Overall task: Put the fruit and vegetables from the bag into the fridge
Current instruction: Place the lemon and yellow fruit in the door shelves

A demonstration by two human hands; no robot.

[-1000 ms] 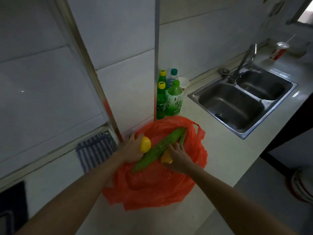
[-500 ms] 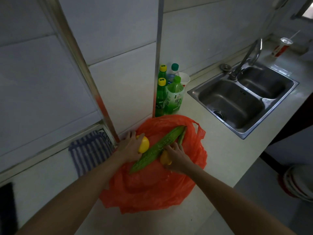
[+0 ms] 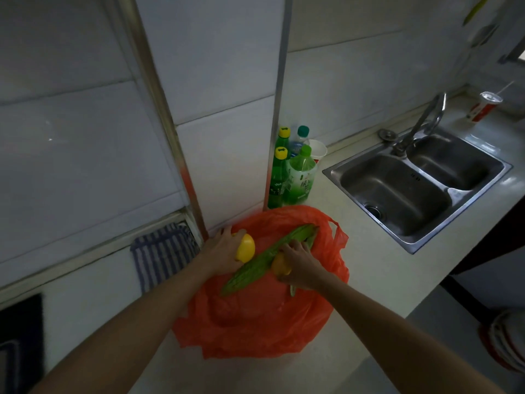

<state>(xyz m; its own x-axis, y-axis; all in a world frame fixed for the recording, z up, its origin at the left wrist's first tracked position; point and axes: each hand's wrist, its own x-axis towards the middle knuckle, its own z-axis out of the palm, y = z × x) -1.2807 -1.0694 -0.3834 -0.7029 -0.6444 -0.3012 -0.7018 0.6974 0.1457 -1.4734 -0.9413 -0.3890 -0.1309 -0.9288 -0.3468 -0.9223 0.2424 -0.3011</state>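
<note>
Bag (image 3: 255, 322) crinkly plastic; left hand (image 3: 221, 248) grips smooth lemon (image 3: 245, 251), right hand (image 3: 301, 265) clasps bumpy gourd (image 3: 250, 268).

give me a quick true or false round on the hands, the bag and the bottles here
1. The left hand grips a yellow fruit. True.
2. A long green gourd lies across the orange bag, between the hands. True.
3. The right hand is empty. False: it holds a second yellow fruit.
4. The bag sits in the sink. False: it sits on the counter, beside the sink.
5. Green bottles stand behind the bag. True.
</note>
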